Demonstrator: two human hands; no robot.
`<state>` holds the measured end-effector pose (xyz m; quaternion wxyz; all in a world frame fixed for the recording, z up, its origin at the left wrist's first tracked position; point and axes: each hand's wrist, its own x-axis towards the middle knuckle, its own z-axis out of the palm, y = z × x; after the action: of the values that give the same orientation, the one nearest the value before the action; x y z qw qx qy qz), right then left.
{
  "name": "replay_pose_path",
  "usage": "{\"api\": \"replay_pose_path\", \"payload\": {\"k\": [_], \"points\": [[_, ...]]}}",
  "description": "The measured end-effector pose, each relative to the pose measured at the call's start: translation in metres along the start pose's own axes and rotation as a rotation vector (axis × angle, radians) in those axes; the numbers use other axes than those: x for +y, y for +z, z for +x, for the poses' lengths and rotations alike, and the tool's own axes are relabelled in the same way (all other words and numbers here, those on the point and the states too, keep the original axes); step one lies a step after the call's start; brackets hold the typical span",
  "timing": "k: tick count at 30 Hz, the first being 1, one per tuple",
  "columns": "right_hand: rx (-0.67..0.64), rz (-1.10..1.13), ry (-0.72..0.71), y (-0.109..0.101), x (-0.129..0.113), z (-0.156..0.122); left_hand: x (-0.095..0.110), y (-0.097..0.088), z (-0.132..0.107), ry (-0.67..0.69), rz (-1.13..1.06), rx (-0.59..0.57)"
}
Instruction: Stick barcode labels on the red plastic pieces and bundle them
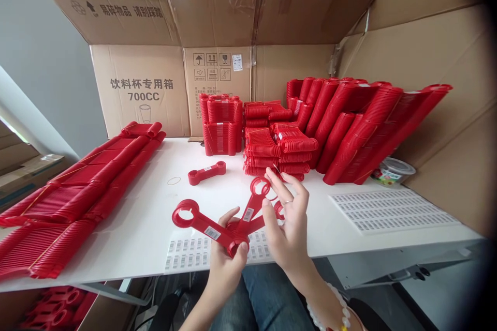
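Observation:
My left hand [229,264] is closed around several red plastic link pieces with a ring at each end. They fan out from the grip, and barcode labels show on the left link piece [202,223] and the middle link piece [252,209]. My right hand [287,212] is raised beside them, fingers spread and bent, the thumb close to the middle piece's upper ring. A thin pale loop, like a rubber band [277,169], shows at its fingertips; part of it is hidden. Beyond my hands, a single labelled red link piece [207,172] lies on the table near a loose rubber band [174,181].
Banded red stacks [97,181] lie along the left. More stacks stand at the back [221,126], in the middle [279,150] and leaning at right [349,119]. Label sheets [392,209] lie on the white table. Cardboard walls [140,93] enclose it; a plastic tub [393,171] sits right.

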<state>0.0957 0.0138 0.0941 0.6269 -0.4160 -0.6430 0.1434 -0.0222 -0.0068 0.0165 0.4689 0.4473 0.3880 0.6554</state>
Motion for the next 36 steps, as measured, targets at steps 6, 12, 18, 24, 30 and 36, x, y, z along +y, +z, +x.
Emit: {"api": "replay_pose_path", "payload": {"k": [6,12,18,24,30,36], "points": [[0.045,0.111,-0.069,0.006,-0.004,0.006,-0.001,-0.003,-0.001,0.005,0.054,-0.093],[0.080,0.126,0.031,0.018,-0.013,0.023,0.000,-0.002,0.000,0.011,0.161,-0.074],[-0.236,0.099,0.125,0.036,-0.025,0.039,-0.005,-0.001,-0.004,-0.034,0.311,-0.129],[-0.554,0.293,0.242,0.040,-0.034,0.054,-0.006,-0.003,0.000,-0.051,0.309,-0.099],[-0.706,0.529,0.179,0.021,-0.043,0.052,0.000,-0.002,-0.003,-0.074,0.212,-0.025],[-0.336,0.180,0.065,-0.022,-0.042,0.041,0.024,-0.001,0.003,-0.271,-0.110,0.000]]}}
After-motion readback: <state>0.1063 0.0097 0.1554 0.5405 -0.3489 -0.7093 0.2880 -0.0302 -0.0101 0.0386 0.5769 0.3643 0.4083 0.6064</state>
